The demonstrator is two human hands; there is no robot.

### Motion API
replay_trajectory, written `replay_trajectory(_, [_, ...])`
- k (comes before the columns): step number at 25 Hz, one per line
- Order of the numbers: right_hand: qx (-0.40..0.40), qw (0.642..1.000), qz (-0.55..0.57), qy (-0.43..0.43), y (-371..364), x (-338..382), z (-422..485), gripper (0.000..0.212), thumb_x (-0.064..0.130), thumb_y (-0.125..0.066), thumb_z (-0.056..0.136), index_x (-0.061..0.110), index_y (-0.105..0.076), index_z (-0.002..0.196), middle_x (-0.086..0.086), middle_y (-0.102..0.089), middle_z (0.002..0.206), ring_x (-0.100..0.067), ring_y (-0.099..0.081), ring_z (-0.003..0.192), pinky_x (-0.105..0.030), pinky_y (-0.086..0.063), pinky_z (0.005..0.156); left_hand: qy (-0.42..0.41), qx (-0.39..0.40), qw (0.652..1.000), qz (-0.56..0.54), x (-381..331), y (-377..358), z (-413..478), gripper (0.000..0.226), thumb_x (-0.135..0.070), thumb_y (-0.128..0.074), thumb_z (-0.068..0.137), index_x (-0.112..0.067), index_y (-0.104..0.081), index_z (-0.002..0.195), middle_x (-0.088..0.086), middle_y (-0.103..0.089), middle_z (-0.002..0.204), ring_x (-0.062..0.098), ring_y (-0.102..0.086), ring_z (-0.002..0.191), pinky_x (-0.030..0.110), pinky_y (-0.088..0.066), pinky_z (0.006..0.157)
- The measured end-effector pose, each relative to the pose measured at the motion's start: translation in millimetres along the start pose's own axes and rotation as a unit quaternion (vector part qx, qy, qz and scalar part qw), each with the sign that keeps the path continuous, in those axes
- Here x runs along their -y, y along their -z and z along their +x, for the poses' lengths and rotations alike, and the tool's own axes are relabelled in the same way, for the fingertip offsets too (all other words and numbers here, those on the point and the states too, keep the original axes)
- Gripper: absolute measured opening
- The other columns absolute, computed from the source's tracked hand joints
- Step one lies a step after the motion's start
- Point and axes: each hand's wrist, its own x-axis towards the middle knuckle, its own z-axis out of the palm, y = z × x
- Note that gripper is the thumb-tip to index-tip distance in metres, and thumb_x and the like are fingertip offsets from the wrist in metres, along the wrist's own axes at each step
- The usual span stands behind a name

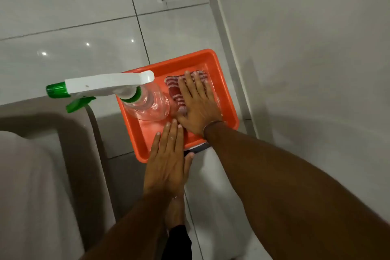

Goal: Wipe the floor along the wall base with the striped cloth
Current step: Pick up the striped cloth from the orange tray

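A red-and-white striped cloth lies folded inside an orange tray on the tiled floor. My right hand rests flat on top of the cloth, fingers spread, covering most of it. Just nearer to me, my left hand hovers flat over the tray's near edge with its fingers straight and together, holding nothing. The wall base runs along the right side of the tray.
A clear spray bottle with a white and green trigger head stands in the tray's left half. A grey sofa fills the lower left. My foot is on the tiles below the tray. A dark flat object peeks from under the tray.
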Motion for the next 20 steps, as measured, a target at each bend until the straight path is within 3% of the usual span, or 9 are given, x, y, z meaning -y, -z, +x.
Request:
replay_trajectory(4, [-0.003, 1.000, -0.012, 0.008, -15, -6, 6, 0.093, 0.073, -0.037, 0.099, 0.016, -0.009, 0.166, -0.013, -0.006, 0.176, -0.033, -0.002, 0.163, -0.056, 0.001, 0.131, 0.002, -0.017, 1.000, -0.004, 4, -11, -1, 0.073, -0.047, -0.040, 0.111, -0.003, -0.033, 0.169, 0.016, -0.027, 0.177, 0.033, -0.026, 0.165, 0.052, -0.017, 0.135])
replay_trajectory(8, [-0.003, 1.000, 0.026, 0.007, -15, -6, 10, 0.070, 0.051, -0.032, 0.109, 0.016, -0.012, 0.166, -0.012, -0.010, 0.175, -0.032, -0.003, 0.163, -0.053, 0.001, 0.131, -0.004, -0.020, 1.000, 0.000, 5, -15, 0, 0.074, -0.046, -0.040, 0.111, -0.002, -0.032, 0.169, 0.016, -0.024, 0.177, 0.033, -0.025, 0.165, 0.048, -0.010, 0.137])
replay_trajectory(13, [0.003, 0.990, 0.138, -0.028, 3, -5, 7, 0.064, 0.026, -0.050, 0.107, 0.011, -0.023, 0.164, -0.012, -0.018, 0.174, -0.031, -0.009, 0.162, -0.054, -0.007, 0.132, 0.014, -0.004, 1.000, -0.005, 4, -10, -2, 0.077, -0.051, -0.036, 0.112, -0.003, -0.027, 0.171, 0.018, -0.024, 0.179, 0.033, -0.023, 0.167, 0.055, -0.021, 0.135])
replay_trajectory(20, [-0.113, 0.967, 0.223, -0.051, 77, 19, -90, 0.059, 0.023, -0.041, 0.105, 0.009, -0.029, 0.161, -0.015, -0.026, 0.171, -0.032, -0.017, 0.161, -0.061, -0.024, 0.128, 0.010, -0.013, 1.000, 0.023, -52, 27, -44, 0.078, -0.051, -0.037, 0.112, -0.004, -0.022, 0.172, 0.017, -0.017, 0.181, 0.031, -0.014, 0.169, 0.051, -0.013, 0.136])
